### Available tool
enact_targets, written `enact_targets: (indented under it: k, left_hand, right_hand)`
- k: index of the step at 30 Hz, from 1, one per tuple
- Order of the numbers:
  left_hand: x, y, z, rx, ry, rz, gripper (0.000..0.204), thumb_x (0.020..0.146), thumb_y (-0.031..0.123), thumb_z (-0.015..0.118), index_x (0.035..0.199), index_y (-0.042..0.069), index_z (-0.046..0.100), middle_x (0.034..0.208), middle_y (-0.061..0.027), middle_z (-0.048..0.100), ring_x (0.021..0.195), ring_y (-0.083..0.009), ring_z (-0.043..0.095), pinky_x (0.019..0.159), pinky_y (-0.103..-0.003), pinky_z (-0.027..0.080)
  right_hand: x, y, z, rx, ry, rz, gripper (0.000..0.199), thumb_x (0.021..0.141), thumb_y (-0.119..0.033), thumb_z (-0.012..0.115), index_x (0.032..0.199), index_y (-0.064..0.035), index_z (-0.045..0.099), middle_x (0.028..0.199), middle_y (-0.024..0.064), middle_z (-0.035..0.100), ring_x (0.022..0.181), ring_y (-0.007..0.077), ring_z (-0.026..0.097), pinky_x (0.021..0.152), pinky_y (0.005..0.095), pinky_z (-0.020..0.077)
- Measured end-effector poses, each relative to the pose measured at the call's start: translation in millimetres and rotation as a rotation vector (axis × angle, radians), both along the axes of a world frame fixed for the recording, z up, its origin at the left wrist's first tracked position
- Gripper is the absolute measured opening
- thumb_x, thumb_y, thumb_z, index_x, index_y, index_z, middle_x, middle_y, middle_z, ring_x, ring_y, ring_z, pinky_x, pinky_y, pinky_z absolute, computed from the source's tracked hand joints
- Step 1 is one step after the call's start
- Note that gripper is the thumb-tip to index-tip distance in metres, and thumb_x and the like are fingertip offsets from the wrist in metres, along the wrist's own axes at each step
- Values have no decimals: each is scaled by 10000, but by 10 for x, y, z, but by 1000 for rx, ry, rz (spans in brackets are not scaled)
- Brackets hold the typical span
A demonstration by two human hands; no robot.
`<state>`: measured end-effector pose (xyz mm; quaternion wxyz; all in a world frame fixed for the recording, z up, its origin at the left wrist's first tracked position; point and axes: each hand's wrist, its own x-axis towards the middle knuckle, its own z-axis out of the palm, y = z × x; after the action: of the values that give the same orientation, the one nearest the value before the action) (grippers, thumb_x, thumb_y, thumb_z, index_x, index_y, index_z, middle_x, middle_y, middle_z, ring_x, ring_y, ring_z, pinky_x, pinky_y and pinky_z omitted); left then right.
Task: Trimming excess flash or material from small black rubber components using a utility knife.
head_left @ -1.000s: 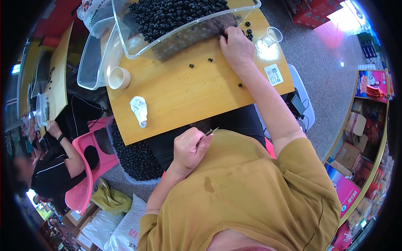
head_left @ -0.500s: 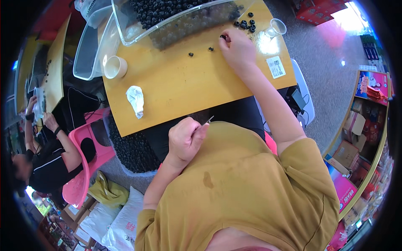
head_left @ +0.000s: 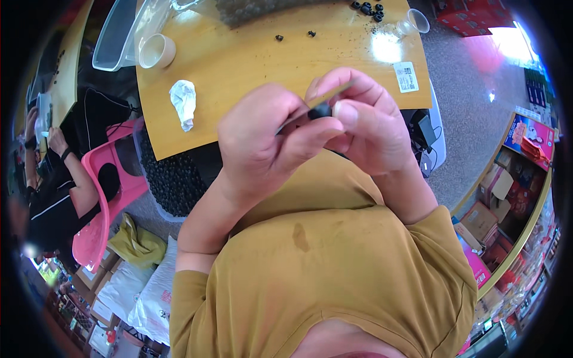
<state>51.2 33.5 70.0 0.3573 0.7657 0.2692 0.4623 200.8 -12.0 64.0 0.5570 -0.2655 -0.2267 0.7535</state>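
Observation:
My left hand (head_left: 253,140) is closed around a thin, flat blade-like metal tool (head_left: 332,93), its long edge reaching across to my right hand. Between the thumb and fingers of my right hand (head_left: 382,131) is a small round black part (head_left: 320,111), pinched close against the tool. Both hands meet above my lap, in front of the table edge. Fingers partly hide the part and the tool's grip end. On the table beyond lie two loose black pieces, one on the left (head_left: 279,37) and one on the right (head_left: 311,34).
Further back are a cluster of black parts (head_left: 377,12), a tilted clear cup (head_left: 416,21) and a large clear tub (head_left: 250,12). A whitish cup (head_left: 157,51) and crumpled white tissue-like item (head_left: 184,104) sit left. Below stands a bin of black parts (head_left: 173,179); a co-worker (head_left: 65,179) sits left.
My right hand has come back from the far side of the table with a black part and joined my left hand. The left hand with the tool has risen, and the view has shifted.

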Motion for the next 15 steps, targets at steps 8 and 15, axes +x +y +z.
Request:
enact_targets:
  k: [8,15]
  left_hand:
    - [-86,-69,22,228,139,-1,311,667,213,730,615,69,460,521,-43,397,411,-190,398,373,-290,317]
    - [-122,-101,-2,257,161,41,311,619,214,738,617,70,463,513,-39,389,399,-184,397,355,-293,315]
  right_hand:
    - [-59,-38,-11,103,-101,62,215,837,-233,564,886,-29,519,818,68,525,677,100,458,585,211,373]
    - [-94,-32,-49,80,-26,63,243,862,-268,545,861,-26,515,755,69,514,666,100,442,592,217,363]
